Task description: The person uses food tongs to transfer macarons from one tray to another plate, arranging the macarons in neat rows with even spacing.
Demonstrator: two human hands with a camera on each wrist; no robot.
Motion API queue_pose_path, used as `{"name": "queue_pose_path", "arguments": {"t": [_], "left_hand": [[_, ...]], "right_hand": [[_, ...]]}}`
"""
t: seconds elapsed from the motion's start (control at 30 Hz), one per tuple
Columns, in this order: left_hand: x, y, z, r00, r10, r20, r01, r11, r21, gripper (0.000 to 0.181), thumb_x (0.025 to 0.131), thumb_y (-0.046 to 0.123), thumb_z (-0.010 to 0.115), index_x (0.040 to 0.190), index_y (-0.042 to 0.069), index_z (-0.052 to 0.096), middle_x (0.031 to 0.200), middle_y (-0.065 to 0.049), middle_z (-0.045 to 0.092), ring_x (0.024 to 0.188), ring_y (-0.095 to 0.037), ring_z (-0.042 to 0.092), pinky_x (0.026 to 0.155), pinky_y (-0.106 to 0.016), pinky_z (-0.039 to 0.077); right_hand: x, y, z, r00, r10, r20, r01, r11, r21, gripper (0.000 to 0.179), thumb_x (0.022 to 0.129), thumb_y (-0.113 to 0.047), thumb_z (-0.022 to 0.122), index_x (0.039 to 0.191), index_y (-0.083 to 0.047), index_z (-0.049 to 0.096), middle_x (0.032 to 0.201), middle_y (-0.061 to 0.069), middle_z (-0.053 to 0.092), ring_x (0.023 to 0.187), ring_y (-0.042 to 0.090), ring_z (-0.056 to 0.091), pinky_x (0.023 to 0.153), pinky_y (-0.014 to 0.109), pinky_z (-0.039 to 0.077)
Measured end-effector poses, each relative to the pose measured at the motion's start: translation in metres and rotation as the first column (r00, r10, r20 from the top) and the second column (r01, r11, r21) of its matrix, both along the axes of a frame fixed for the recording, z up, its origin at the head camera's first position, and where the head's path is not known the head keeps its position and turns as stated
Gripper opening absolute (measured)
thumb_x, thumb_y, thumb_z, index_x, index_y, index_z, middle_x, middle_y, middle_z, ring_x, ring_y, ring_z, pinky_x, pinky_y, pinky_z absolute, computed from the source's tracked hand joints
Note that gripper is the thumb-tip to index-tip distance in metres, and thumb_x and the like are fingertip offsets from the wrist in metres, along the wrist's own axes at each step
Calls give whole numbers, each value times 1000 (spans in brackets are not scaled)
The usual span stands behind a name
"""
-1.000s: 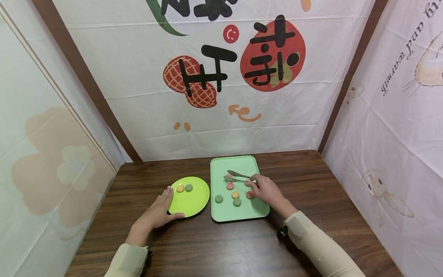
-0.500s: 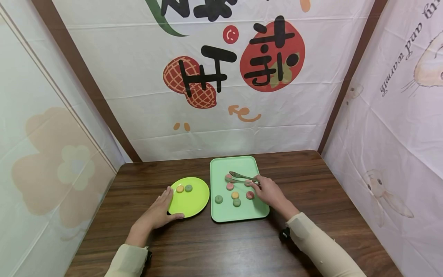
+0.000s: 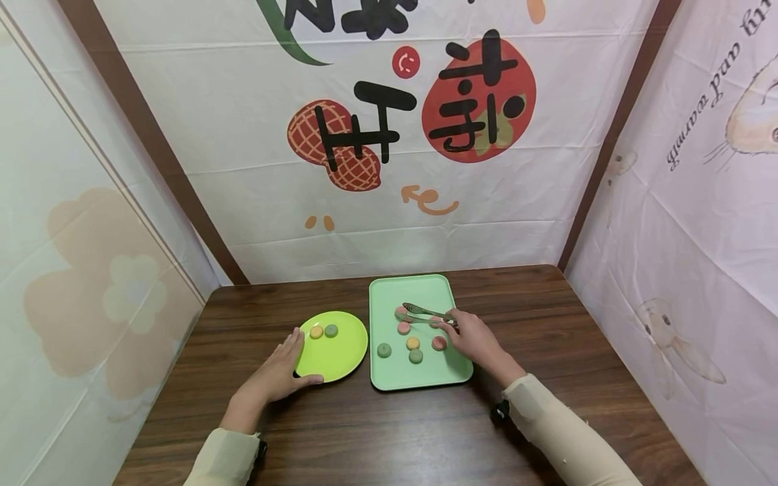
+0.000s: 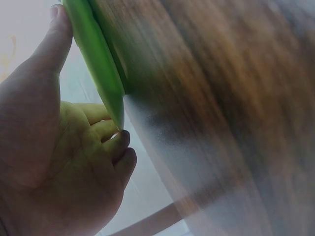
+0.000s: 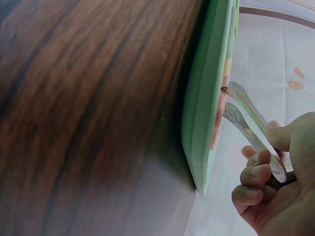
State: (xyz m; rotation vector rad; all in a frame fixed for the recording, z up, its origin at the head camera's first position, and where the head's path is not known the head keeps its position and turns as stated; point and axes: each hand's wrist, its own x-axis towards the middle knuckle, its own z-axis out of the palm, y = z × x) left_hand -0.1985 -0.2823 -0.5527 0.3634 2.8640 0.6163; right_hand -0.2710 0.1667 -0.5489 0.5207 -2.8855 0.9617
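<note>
My left hand (image 3: 279,368) rests at the near left rim of a round lime-green plate (image 3: 340,358), thumb spread from the fingers; in the left wrist view the thumb (image 4: 58,37) touches the plate's edge. On that plate lie a yellow macaron (image 3: 317,332) and a green macaron (image 3: 331,331). My right hand (image 3: 475,339) holds metal tongs (image 5: 252,129) with perforated tips, arms apart. Their tips reach over a pink macaron (image 3: 400,310) on a mint-green tray (image 3: 389,374). A second pink macaron (image 3: 404,328) lies just in front of it, another (image 3: 435,322) partly under the tongs.
Also on the tray are a yellow macaron (image 3: 413,343), a green one (image 3: 416,356), another green one (image 3: 384,350) at the left and a dark pink one (image 3: 439,343). The brown wooden table (image 3: 365,439) meets a printed white cloth wall (image 3: 261,236) behind.
The tongs have shifted slightly right and toward me, their tips now about the far pink macaron. The dark pink macaron has come out from behind my right hand. My left hand stays put.
</note>
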Motion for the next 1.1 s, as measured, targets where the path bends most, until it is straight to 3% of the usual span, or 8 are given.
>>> {"name": "queue_pose_path", "arguments": {"t": [0.47,0.77,1.1], "left_hand": [[-1,0,-1,1000,-1,5,1,1000,-1,125,92,69,73,166,-12,13,175,-33,8,162,-50,14,130,-65,20],[-1,0,-1,1000,-1,6,1,1000,-9,126,92,70,73,166,-13,13,175,-33,8,162,-49,13,129,-65,20],[-2,0,-3,1000,-6,1,6,1000,-13,125,92,70,73,166,-13,14,175,-33,8,162,-50,14,129,-65,20]], "right_hand": [[0,0,-1,1000,0,7,1,1000,-17,20,111,-27,65,118,-11,75,98,4,75,67,12,57,55,32,47],[-1,2,1,1000,20,-6,-20,999,-28,17,110,-28,65,111,-13,73,83,-3,66,60,13,54,52,32,46],[-2,4,-1,999,28,-36,-30,999,-29,17,108,-28,69,107,-11,71,78,-2,62,60,13,52,52,31,44]]}}
